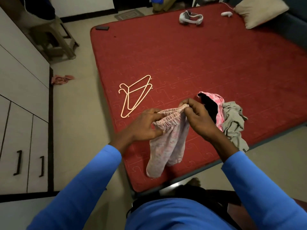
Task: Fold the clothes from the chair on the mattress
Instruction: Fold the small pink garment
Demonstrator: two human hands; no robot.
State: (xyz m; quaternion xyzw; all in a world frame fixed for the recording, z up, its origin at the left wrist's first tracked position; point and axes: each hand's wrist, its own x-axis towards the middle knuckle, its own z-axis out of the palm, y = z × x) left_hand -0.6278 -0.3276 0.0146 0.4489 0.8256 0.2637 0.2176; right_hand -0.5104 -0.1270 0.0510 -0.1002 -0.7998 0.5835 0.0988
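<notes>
1. Held over the near corner of the red mattress (pixel 199 55) - a pale pink patterned garment (pixel 166 146), hanging down with its gathered waistband on top.
2. Left hand (pixel 146 125): fingers curled, pinching the left end of the elastic waistband.
3. Right hand (pixel 199 120): thumb and fingertips pressed together, pinching the other end of the waistband.
4. Just right of the hands, on the mattress - a crumpled heap: pink-and-black garment (pixel 216 103) touching a grey garment (pixel 234 122).
5. Small dark label at the lower edge of the grey garment, too small to read.
6. Two pale hangers (pixel 134 95), overlapped, lying on the mattress left of the hands.
7. White cupboard (pixel 16 130) at the far left, doors closed, contents hidden.
</notes>
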